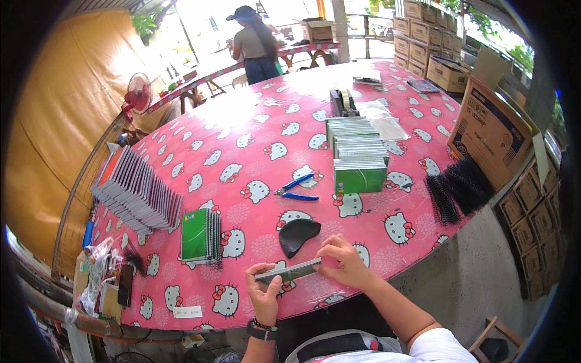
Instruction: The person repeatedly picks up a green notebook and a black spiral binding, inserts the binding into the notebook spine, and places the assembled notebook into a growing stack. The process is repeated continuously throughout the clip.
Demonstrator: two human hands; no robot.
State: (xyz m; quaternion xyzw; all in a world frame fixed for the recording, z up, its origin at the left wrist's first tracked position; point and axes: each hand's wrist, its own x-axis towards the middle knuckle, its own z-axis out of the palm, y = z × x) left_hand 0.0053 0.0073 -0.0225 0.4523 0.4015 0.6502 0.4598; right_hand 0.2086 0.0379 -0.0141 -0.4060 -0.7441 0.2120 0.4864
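Note:
Edge-up over the near side of the table, a thin notebook (289, 271) is held between my two hands. My left hand (264, 295) grips its left end, thumb on the near face and fingers behind. At the right end, the fingers of my right hand (345, 261) pinch the corner; whether they also hold a small piece there I cannot make out. Just beyond the notebook lies a black curved piece (298, 236). Blue-handled cutters (298, 189) rest farther off. Left of my hands stands a stack of green spiral-bound notebooks (201, 235).
Green notebooks (360, 175) stand in a row beyond the cutters, near a tape dispenser (344, 103). Paper stacks (139, 190) lie at left. Black spiral coils (460, 190) sit by a carton (490, 130) at the right edge. A person (257, 48) stands at a far table.

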